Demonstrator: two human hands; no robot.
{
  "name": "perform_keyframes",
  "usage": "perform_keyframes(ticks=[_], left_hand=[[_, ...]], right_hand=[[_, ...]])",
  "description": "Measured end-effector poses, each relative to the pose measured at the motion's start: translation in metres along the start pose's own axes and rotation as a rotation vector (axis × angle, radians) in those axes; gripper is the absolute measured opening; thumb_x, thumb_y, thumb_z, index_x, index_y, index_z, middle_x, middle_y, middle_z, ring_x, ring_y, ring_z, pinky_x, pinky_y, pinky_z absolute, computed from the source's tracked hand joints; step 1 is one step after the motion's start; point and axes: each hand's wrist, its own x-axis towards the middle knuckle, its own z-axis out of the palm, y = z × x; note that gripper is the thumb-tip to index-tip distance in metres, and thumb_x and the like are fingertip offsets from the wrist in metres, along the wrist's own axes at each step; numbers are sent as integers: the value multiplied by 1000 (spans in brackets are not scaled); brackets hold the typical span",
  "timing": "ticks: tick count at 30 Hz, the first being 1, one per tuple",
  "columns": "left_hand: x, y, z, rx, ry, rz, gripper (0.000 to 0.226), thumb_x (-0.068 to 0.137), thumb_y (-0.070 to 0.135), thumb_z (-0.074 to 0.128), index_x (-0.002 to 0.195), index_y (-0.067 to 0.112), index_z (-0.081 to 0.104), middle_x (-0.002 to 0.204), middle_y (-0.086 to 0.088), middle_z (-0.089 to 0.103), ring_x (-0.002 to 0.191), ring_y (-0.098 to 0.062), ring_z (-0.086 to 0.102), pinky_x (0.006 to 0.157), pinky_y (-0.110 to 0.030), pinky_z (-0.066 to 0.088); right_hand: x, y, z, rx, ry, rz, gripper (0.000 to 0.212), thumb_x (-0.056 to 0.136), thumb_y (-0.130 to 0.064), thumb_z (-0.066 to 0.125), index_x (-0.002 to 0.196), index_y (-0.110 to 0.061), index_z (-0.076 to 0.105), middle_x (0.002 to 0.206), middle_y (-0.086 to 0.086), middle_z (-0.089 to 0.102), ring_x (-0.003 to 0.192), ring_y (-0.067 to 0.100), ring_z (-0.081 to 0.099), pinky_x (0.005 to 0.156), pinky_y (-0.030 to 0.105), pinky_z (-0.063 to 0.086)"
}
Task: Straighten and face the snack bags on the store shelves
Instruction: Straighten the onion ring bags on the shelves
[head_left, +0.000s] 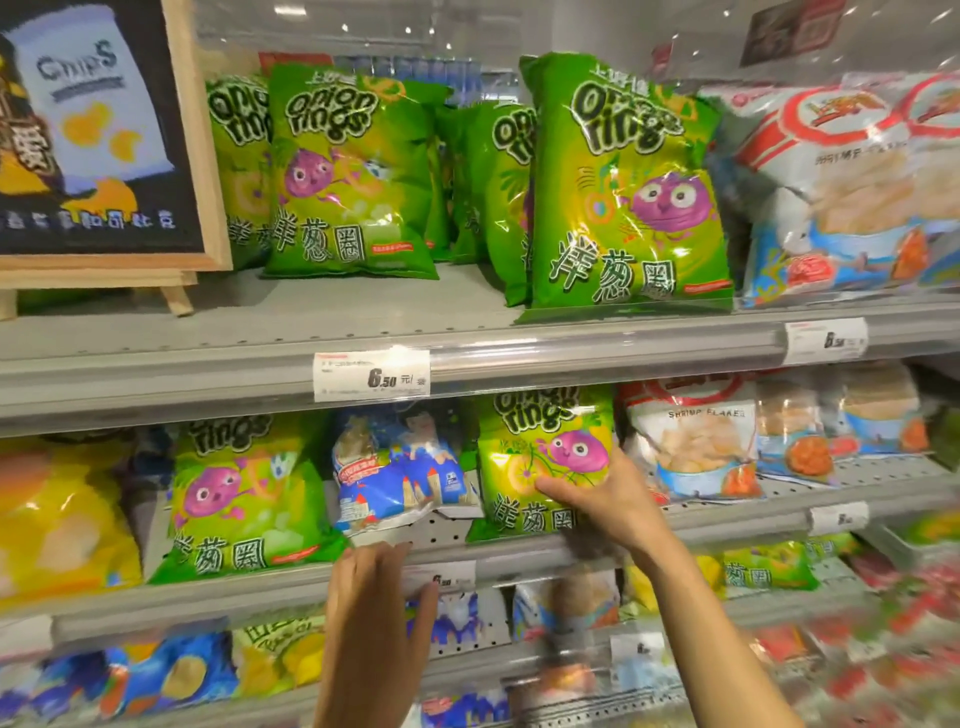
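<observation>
On the middle shelf (457, 530) a green onion rings bag (524, 447) stands upright, and my right hand (602, 499) grips its lower right side, thumb across the front. Left of it a blue and white snack bag (400, 467) leans crookedly. Further left stands another green onion rings bag (239, 493). My left hand (374, 587) hovers at the shelf's front rail below the blue bag, fingers slightly apart, holding nothing. The top shelf (363, 312) carries several green onion rings bags, one (623, 182) at the front and one (348, 171) set further back.
A framed chips sign (98, 130) on an easel stands at the top left. White shrimp flakes bags (696, 441) fill the right of both shelves. Yellow bags (57, 519) sit at the far left. Price tags (371, 375) hang on the rails. Lower shelves hold more mixed bags.
</observation>
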Motion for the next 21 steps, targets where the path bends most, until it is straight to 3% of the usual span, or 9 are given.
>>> perform_keyframes(ticks=[6,14,18,21], left_hand=[[-3,-3,6,-27,29,13,39,72,12,85,107,7,67,93,-4,59,89,-31,55,79,-43,48],[-6,3,6,-41,20,-25,36,80,19,79,112,16,61,106,2,54,100,-25,51,86,-36,43],[-9,4,4,-26,16,-37,37,84,23,75,117,16,59,109,4,51,104,-22,50,89,-34,43],[-10,7,1,-32,10,-34,36,87,25,71,120,15,59,110,4,52,105,-20,49,89,-35,45]], right_hand=[[6,5,-5,-5,-112,25,68,68,-32,94,127,-18,62,117,-5,74,111,13,69,106,43,50],[5,11,-4,-44,-125,26,76,68,-44,92,133,-25,58,122,-7,72,115,17,66,106,46,49],[3,16,-1,-55,-36,30,70,67,-46,91,125,-25,58,111,-9,72,105,16,68,93,37,51],[-5,17,4,-89,59,9,63,70,-43,90,122,-20,60,104,-1,71,99,24,68,84,36,49]])
